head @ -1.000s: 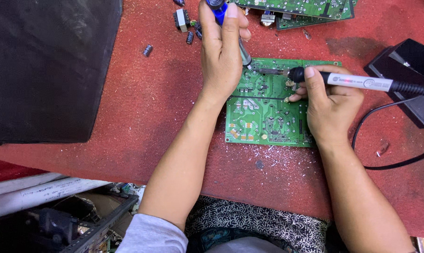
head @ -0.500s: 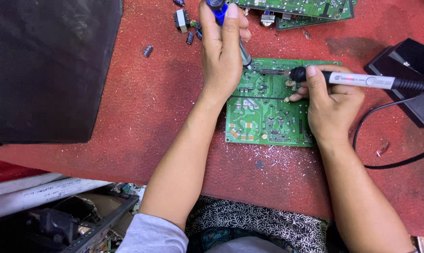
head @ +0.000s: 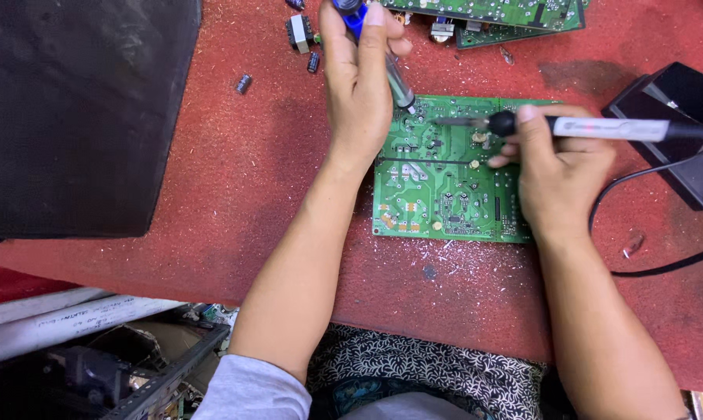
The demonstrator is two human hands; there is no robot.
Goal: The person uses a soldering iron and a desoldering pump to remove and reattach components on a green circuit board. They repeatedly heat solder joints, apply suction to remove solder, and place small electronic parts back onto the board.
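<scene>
A green circuit board (head: 445, 183) lies flat on a red work mat (head: 250, 179), between the person's two hands, its solder side up and dotted with silver joints and pale traces. The right hand (head: 557, 167), resting on the board's right edge, is closed around a soldering iron (head: 600, 128), whose tip reaches left over the board's upper part. The left hand (head: 359, 85), at the board's upper left corner, grips a blue-handled desoldering pump (head: 375, 47), nozzle down near the iron's tip. Beyond the left hand lie small loose components (head: 301, 35); left of it, a black panel (head: 71, 117).
</scene>
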